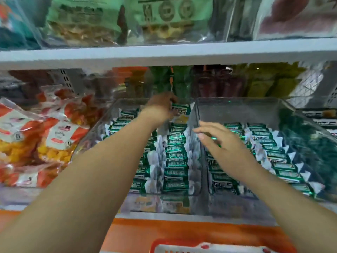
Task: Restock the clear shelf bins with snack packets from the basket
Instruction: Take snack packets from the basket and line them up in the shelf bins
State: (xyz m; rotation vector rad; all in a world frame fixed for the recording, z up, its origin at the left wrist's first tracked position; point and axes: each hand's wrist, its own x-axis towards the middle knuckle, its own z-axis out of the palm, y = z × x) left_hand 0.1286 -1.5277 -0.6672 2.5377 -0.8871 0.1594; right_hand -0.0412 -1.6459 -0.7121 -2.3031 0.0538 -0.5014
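The fingers of my left hand (160, 108) pinch a green packet (182, 107) at the back of the left bin (127, 104), in the middle of the frame. My right hand (224, 148) is flat, fingers spread, over the right bin (237, 110). The packets seem light and slippery, so it is better to grip the crimped end.

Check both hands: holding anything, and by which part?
Left hand grips a green packet by its left end. Right hand holds nothing, fingers straight.

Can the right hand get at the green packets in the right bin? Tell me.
Probably yes: the right hand hovers open over the open-topped right bin, nothing between it and the green packets.
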